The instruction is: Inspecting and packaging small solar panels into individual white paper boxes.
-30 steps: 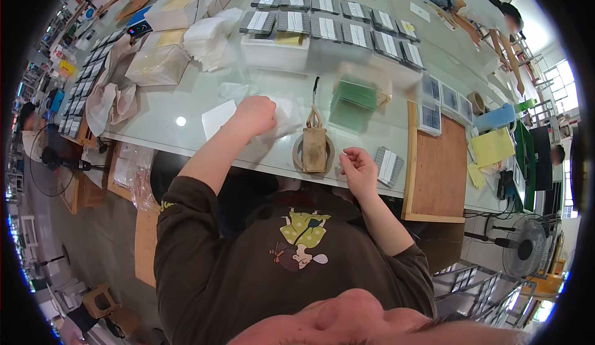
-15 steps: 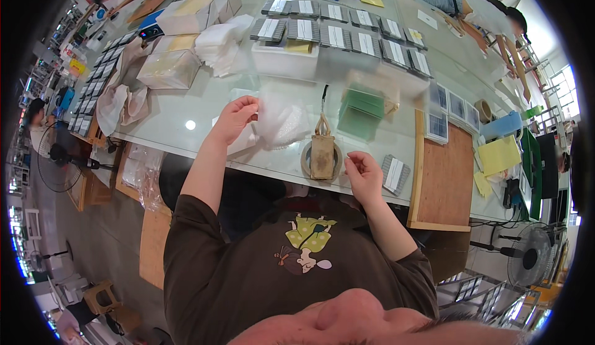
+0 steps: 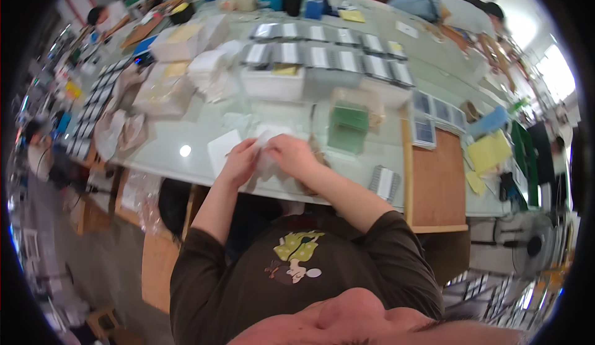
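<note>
A whitish, translucent bubble-wrap piece point(image 3: 266, 135) is pinched between my two hands over the near part of the table. My left hand point(image 3: 242, 161) has its fingers closed at the left side of it. From the right, my right hand point(image 3: 290, 153) reaches across and grips its upper edge, close to the left fingertips. Motion blur softens the fingers. A flat white sheet point(image 3: 224, 149) lies beside my left hand. Behind my right forearm, a tan block point(image 3: 320, 158) on a tape roll is mostly hidden. Green translucent plates point(image 3: 348, 127) stand stacked farther right.
Rows of grey packs with white bands point(image 3: 316, 57) stand at the back. One such pack point(image 3: 385, 183) lies near the front edge. White wrapped boxes point(image 3: 164, 94) stand left; a wooden board point(image 3: 438, 181) and dark panels point(image 3: 424, 131) are right. People work farther off.
My right hand has moved left from beside the tape roll to the bubble wrap. My left hand has come lower and nearer, drawing the wrap along. The whole view has shifted slightly.
</note>
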`<state>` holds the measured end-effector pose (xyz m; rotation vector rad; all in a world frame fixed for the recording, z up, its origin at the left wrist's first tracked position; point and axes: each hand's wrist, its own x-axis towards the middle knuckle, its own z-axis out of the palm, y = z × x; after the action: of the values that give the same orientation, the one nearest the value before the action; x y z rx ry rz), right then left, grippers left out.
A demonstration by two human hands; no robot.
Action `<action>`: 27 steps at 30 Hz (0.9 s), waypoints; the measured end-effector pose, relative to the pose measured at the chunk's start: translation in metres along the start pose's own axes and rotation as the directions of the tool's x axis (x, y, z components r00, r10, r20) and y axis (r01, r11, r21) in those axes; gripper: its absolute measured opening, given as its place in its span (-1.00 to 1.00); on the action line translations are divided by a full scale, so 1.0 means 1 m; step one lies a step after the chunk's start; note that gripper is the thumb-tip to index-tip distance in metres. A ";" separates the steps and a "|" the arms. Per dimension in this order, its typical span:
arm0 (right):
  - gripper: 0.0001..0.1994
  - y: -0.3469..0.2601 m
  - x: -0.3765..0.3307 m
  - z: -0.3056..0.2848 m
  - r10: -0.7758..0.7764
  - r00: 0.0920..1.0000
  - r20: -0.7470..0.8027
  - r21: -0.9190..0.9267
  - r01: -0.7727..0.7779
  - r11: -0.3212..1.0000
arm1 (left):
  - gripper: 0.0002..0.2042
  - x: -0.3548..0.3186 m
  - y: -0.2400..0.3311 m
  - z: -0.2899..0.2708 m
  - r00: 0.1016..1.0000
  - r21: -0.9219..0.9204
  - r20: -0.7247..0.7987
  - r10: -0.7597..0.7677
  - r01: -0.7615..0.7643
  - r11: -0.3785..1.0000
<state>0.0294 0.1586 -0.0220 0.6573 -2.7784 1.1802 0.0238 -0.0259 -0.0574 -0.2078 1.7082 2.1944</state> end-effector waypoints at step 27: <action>-0.89 -0.001 -0.046 -0.063 0.452 0.892 0.009 0.774 -0.292 0.562 | -0.85 0.015 0.009 -0.025 0.818 0.195 -0.426 0.386 -0.334 0.922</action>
<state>0.0645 0.2189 0.0140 -0.0951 -2.1997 2.4087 0.0046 -0.0494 -0.0610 -0.4348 2.2850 2.4473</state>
